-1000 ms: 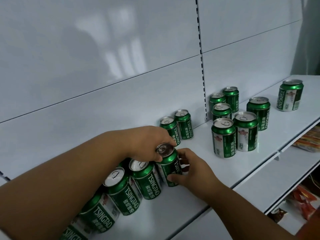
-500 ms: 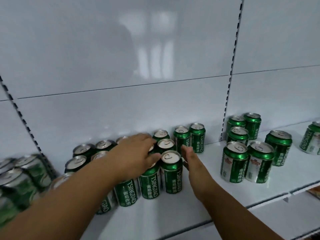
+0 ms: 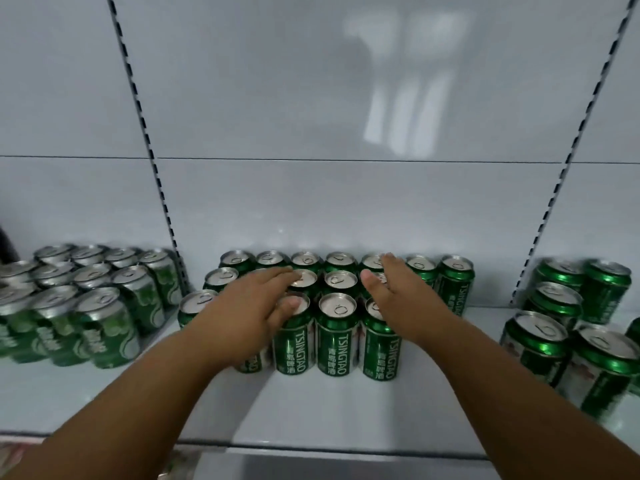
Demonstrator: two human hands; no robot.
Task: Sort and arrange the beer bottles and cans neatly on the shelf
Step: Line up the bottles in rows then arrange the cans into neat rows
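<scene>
Shelf (image 3: 311,410) now faces squarely; both hands (image 3: 403,299) flat over cans (image 3: 337,336).

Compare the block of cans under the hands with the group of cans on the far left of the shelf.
The middle block stands in straight rows; the left group is packed at a slant to the shelf edge. The middle cans read TSINGTAO on plain dark green; the left ones carry pale swirls. The left hand and right hand lie flat across the middle block; nothing touches the left group. Both are upright green cans with silver tops on one white shelf.
</scene>
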